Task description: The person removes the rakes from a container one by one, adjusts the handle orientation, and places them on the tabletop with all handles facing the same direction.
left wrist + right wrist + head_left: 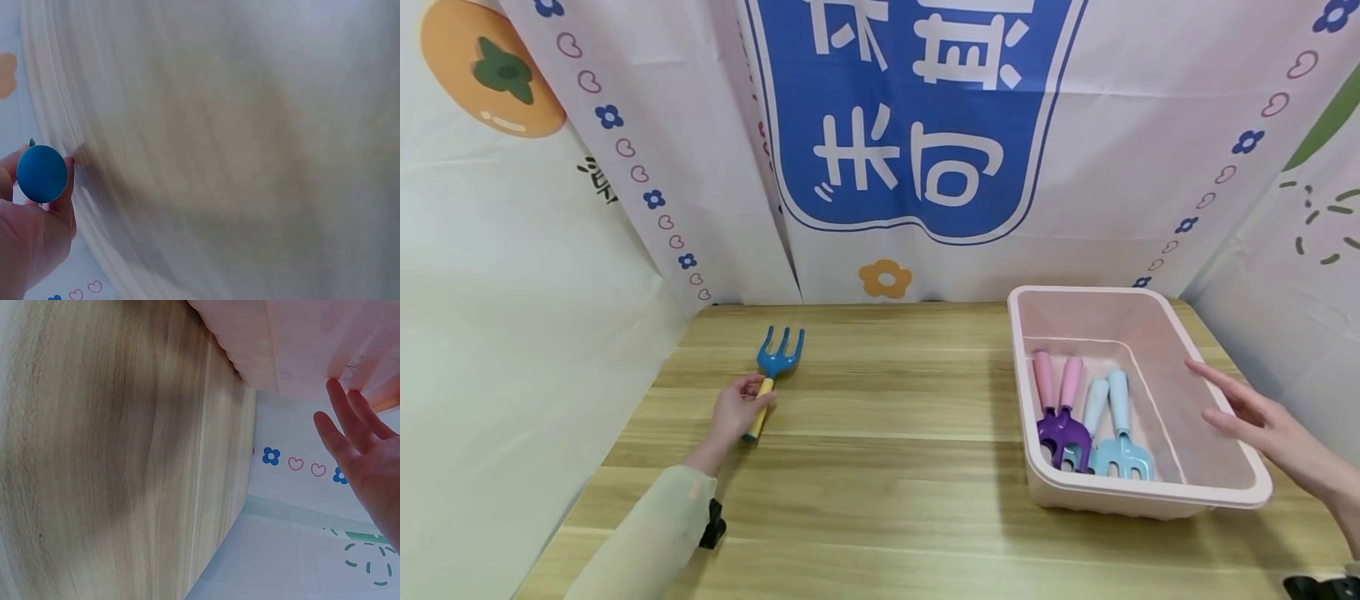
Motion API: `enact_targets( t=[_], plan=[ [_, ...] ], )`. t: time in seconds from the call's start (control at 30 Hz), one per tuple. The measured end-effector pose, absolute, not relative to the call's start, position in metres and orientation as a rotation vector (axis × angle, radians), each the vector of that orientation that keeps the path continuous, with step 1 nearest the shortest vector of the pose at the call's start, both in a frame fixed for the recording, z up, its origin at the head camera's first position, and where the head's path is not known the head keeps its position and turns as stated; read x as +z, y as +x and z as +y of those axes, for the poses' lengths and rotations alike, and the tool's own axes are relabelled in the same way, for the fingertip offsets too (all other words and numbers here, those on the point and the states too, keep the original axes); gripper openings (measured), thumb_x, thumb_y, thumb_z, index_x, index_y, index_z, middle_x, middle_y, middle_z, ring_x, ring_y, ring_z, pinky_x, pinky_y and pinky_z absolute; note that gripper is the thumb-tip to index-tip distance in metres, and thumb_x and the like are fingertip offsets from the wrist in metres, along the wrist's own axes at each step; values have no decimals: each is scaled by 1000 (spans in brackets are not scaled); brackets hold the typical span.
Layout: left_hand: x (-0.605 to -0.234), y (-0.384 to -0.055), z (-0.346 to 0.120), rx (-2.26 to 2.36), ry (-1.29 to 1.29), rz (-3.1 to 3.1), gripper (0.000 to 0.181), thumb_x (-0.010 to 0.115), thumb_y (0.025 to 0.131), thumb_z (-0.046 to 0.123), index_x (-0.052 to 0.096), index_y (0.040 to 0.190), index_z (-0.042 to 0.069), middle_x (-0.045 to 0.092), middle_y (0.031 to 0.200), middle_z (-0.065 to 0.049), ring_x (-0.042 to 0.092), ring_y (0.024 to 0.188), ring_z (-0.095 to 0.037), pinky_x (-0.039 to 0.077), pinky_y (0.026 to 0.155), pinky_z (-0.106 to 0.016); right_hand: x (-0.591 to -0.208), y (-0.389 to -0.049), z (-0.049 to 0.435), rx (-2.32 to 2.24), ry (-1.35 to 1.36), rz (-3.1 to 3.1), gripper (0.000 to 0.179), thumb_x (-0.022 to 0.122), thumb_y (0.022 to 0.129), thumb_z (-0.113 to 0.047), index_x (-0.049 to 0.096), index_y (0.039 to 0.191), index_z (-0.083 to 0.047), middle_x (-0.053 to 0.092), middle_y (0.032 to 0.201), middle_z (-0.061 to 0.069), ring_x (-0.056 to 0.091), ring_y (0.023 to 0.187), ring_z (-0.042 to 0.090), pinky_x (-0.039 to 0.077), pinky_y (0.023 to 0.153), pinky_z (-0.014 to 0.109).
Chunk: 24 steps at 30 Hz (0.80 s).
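On the left side of the table, my left hand point(741, 410) grips a toy garden fork point(778, 362) by its yellow handle. Its three blue tines point away from me. The blue end of the handle point(42, 174) faces the camera in the left wrist view, fingers around it. My right hand point(1262, 414) is at the right side of a pink plastic bin point(1150, 497), its fingers fairly straight. In the right wrist view, the fingertips point(337, 394) are right at the bin's outer wall point(300, 337).
Inside the bin lie purple hand tools point(1067, 435) with pink handles and light blue ones, including a fork point(1122, 456). The bin stands on the right of the wooden table point(880, 467). Printed white cloth point(1112, 167) hangs behind the table and at both sides.
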State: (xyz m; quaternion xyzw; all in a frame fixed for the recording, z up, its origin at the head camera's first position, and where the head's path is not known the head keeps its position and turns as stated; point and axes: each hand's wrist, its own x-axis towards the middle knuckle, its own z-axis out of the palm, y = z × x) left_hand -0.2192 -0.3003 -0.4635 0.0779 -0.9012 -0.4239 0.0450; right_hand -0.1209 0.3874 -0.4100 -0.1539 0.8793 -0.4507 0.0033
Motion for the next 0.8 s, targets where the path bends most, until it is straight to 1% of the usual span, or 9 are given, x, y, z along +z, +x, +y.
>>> enact_targets(
  t=[0.17,0.33,0.47,0.67,0.8],
  plan=[
    [-463,-230,-302,-1229,226,-2800,40,71,90,12,56,121,-9,60,104,-22,57,92,-28,43,69,-23,-411,-121,387,-1398,-443,2758,63,46,102,-8,19,156,-24,21,144,-30,17,123,-17,19,89,0],
    [-464,-239,-302,-1239,228,-2785,39,70,90,10,56,120,-10,61,103,-24,58,91,-31,43,67,-23,-410,-121,387,-1414,-456,2756,63,46,102,-6,20,156,-23,21,145,-30,18,124,-17,20,89,1],
    [-465,-246,-303,-1247,258,-2790,40,69,91,12,55,122,-10,60,106,-26,57,93,-32,44,66,-23,-411,-120,386,-1414,-463,2760,63,46,102,-6,20,156,-22,22,145,-30,19,124,-16,20,89,1],
    [-464,-255,-305,-1248,304,-2809,40,68,91,11,54,124,-8,57,102,-21,53,88,-27,42,67,-25,-411,-121,387,-1410,-449,2768,63,47,102,-6,21,156,-23,23,144,-30,19,124,-17,21,89,1],
    [-464,-258,-307,-1252,310,-2827,40,68,91,11,54,124,-7,56,102,-19,52,88,-26,42,68,-26,-411,-121,387,-1399,-456,2780,63,48,101,-6,22,156,-21,24,144,-30,23,123,-17,26,87,3]
  ],
)
